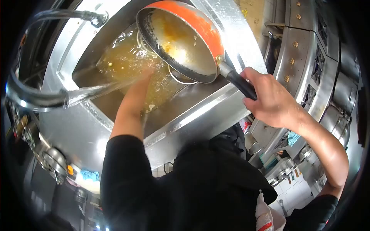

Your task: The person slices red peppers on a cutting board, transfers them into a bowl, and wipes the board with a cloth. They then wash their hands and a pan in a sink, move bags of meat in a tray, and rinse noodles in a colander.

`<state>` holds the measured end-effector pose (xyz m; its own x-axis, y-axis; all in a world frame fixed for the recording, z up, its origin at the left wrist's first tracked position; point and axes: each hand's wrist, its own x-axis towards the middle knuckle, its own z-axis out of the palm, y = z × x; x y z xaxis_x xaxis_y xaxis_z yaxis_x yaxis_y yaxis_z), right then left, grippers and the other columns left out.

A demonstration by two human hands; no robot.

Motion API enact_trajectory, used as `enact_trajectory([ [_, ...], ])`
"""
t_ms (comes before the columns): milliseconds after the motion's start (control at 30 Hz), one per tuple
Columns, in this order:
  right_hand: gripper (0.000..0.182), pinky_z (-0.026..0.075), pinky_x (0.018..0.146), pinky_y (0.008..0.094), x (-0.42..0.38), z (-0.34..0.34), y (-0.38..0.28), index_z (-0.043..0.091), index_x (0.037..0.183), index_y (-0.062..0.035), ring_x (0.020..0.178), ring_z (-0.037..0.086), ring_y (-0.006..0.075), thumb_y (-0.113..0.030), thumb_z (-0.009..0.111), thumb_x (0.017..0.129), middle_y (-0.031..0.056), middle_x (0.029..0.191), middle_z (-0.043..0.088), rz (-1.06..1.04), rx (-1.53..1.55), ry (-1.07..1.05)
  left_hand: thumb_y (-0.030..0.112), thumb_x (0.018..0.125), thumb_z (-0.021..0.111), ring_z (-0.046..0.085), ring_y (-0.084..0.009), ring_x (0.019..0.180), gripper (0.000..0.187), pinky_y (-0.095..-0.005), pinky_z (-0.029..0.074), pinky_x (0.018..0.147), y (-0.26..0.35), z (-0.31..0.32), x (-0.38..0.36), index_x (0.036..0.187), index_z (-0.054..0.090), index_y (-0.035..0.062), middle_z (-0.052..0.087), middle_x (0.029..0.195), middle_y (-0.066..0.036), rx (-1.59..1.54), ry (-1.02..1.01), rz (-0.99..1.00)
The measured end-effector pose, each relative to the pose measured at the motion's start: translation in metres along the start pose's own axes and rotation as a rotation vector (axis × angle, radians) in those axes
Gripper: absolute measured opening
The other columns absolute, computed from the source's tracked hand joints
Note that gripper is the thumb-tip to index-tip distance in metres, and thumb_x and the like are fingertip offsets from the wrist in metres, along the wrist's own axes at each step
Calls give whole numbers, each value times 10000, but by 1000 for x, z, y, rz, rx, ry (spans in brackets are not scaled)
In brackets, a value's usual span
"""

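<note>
My right hand (266, 96) is wrapped round the black handle of a frying pan (192, 46). The pan is tilted over the sink (216, 104), its worn orange outside turned up and its stained inside facing the basin. Down in the murky, yellowish water (119, 61) is my left hand (148, 73), its fingers hidden by splashes and foam. Water streams from the faucet (42, 98) toward my left forearm. A round metal rim (181, 79) shows below the pan, partly hidden by it.
The sink's steel rim surrounds the basin, and the curved faucet pipe reaches in from the left. A stove front with brass-coloured knobs (292, 61) runs along the right. Metal pots (56, 159) stand at lower left. A white cloth (266, 215) hangs at my waist.
</note>
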<state>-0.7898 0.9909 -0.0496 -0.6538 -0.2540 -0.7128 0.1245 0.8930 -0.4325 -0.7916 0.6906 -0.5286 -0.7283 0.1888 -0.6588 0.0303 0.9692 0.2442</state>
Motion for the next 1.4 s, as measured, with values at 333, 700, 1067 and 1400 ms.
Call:
enact_trajectory([
  [333, 198, 500, 541, 339, 102, 99, 15, 531, 889, 96, 532, 618, 207, -62, 587, 784, 129, 662, 597, -51, 571, -335, -21, 727, 563, 620, -159, 560, 154, -302, 507, 534, -14, -163, -205, 796, 700, -10, 644, 645, -121, -764, 27, -293],
  [700, 246, 464, 860, 439, 149, 99, -7, 621, 1002, 14, 949, 574, 380, -51, 613, 764, 212, 979, 579, -677, 44, 95, -71, 678, 529, 607, -102, 576, 230, -274, 495, 563, -32, -463, -202, 807, 714, -26, 666, 659, -102, -538, 950, -24],
  [1067, 221, 490, 575, 346, 235, 188, -102, 564, 1001, -49, 669, 590, 242, -127, 360, 966, 118, 924, 619, 179, 1594, -700, 49, 809, 541, 622, -138, 618, 139, -274, 461, 525, -13, -305, -168, 794, 664, -14, 638, 643, -58, -938, 1394, -128],
  [1400, 394, 515, 671, 461, 250, 209, -77, 577, 1000, -104, 750, 616, 345, -342, 265, 969, 143, 942, 626, 33, 2044, -852, 149, 924, 490, 515, -102, 549, 185, -235, 385, 479, 92, -181, -177, 916, 621, 19, 598, 673, -54, -2154, 757, 356],
])
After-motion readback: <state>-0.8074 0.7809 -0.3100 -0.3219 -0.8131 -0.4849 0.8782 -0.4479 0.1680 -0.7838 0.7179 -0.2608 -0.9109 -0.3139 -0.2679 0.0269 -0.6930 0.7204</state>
